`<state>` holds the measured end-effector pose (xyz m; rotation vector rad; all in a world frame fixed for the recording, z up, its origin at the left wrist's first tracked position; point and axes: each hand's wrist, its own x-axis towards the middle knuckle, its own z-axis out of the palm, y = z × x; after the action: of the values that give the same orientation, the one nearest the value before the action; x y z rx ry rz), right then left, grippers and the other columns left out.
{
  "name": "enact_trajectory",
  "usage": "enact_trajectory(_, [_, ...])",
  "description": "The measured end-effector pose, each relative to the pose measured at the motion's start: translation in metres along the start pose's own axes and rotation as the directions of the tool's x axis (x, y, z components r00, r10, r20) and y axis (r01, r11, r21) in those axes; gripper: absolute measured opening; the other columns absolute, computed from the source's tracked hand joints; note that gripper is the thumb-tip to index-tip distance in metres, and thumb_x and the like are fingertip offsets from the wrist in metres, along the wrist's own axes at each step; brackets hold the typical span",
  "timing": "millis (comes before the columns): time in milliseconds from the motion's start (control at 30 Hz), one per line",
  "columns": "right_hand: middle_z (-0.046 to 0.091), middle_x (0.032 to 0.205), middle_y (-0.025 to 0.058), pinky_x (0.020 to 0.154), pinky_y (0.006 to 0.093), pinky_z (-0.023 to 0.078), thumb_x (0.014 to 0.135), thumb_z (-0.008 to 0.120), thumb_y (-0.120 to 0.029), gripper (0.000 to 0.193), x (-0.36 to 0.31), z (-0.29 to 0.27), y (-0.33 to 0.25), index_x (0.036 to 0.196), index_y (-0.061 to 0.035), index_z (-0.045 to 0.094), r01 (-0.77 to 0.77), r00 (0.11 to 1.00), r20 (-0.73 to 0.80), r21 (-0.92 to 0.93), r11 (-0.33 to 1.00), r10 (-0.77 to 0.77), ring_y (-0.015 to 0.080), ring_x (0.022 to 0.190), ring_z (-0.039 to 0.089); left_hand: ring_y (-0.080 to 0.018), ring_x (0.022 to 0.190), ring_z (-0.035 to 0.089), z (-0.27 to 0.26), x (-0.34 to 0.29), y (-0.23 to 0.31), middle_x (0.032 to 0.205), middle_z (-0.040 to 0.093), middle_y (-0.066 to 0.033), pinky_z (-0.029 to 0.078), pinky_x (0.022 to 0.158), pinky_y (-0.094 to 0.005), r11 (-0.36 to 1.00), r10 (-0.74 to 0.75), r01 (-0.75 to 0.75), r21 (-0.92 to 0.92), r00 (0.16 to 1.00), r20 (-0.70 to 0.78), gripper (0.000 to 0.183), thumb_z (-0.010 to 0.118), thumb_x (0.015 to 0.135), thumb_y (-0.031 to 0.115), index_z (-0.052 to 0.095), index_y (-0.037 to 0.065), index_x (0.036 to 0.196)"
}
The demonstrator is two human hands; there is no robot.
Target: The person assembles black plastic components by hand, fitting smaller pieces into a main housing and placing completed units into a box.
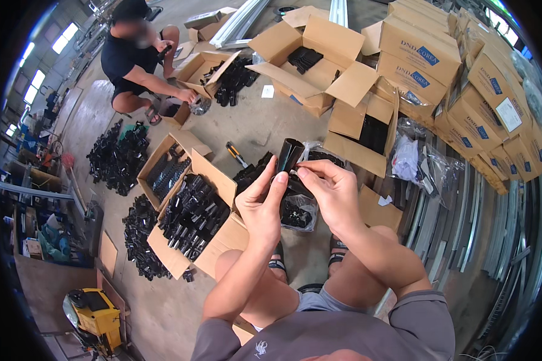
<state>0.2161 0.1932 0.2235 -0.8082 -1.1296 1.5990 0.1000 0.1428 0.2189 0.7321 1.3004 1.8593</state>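
Note:
Above the floor between my knees, my left hand (262, 207) is closed round a glossy black tube-shaped part (291, 151) with a flared, open top. My right hand (331, 192) pinches at the tube's lower side; a tiny pale spot shows by the fingertips, but I cannot make out what it is. Below my hands lies a clear plastic bag (299, 215) of small black pieces. To the left, an open cardboard box (218, 178) holds many black parts (194, 212) in two sections. A yellow-and-black hand tool (236, 154) lies just beyond the black pieces near my left hand.
Loose black parts (119, 157) lie heaped on the floor at the left. A person (129, 63) squats at the far left, handling parts beside a box. Open cartons (316, 57) stand ahead; stacked cartons (415, 63) and long metal profiles (464, 210) line the right side.

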Motion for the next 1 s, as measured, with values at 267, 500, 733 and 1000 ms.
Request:
enact_trajectory(267, [0.069, 0.098, 0.0068, 0.079, 0.0257, 0.051, 0.093, 0.067, -0.01, 0.019, 0.005, -0.005, 0.011, 0.105, 0.0033, 0.07, 0.001, 1.0, -0.005, -0.219, 0.976, -0.002, 0.0103, 0.087, 0.064, -0.0033, 0.084, 0.059, -0.004, 0.001, -0.01, 0.1, 0.072, -0.0047, 0.049, 0.076, -0.0184, 0.998, -0.001, 0.003, 0.061, 1.0, -0.028, 0.037, 0.071, 0.089, 0.003, 0.065, 0.0, 0.124])
enact_trajectory(500, [0.068, 0.099, 0.0069, 0.08, 0.0268, 0.05, 0.093, 0.066, -0.011, 0.018, 0.004, -0.006, 0.021, 0.104, 0.0036, 0.068, 0.016, 1.0, 0.0, -0.242, 0.97, -0.016, 0.0107, 0.087, 0.063, -0.0039, 0.085, 0.06, -0.008, 0.0, -0.02, 0.102, 0.072, -0.0064, 0.048, 0.078, -0.0187, 0.999, -0.013, 0.013, 0.031, 1.0, -0.026, 0.037, 0.072, 0.087, 0.002, 0.065, 0.0, 0.123])
enact_trajectory(733, [0.066, 0.094, 0.0089, 0.079, 0.0276, 0.05, 0.095, 0.064, -0.011, 0.016, 0.001, -0.004, 0.02, 0.1, 0.0041, 0.067, 0.1, 0.995, 0.008, -0.329, 0.939, -0.103, 0.0139, 0.086, 0.063, -0.0039, 0.085, 0.059, -0.007, -0.003, -0.018, 0.101, 0.072, -0.0066, 0.048, 0.078, -0.0188, 0.999, -0.017, 0.018, 0.027, 0.999, -0.038, 0.037, 0.072, 0.087, 0.001, 0.065, 0.0, 0.123])
enact_trajectory(1000, [0.067, 0.092, 0.0111, 0.078, 0.029, 0.05, 0.095, 0.062, -0.01, 0.015, 0.0, -0.003, 0.017, 0.098, 0.0039, 0.066, 0.176, 0.984, 0.066, -0.462, 0.869, -0.164, 0.0174, 0.084, 0.064, -0.0044, 0.086, 0.06, -0.008, -0.006, -0.018, 0.102, 0.072, -0.0073, 0.049, 0.079, -0.0191, 1.0, -0.001, 0.002, 0.014, 1.0, -0.028, 0.036, 0.072, 0.088, 0.001, 0.065, 0.0, 0.123])
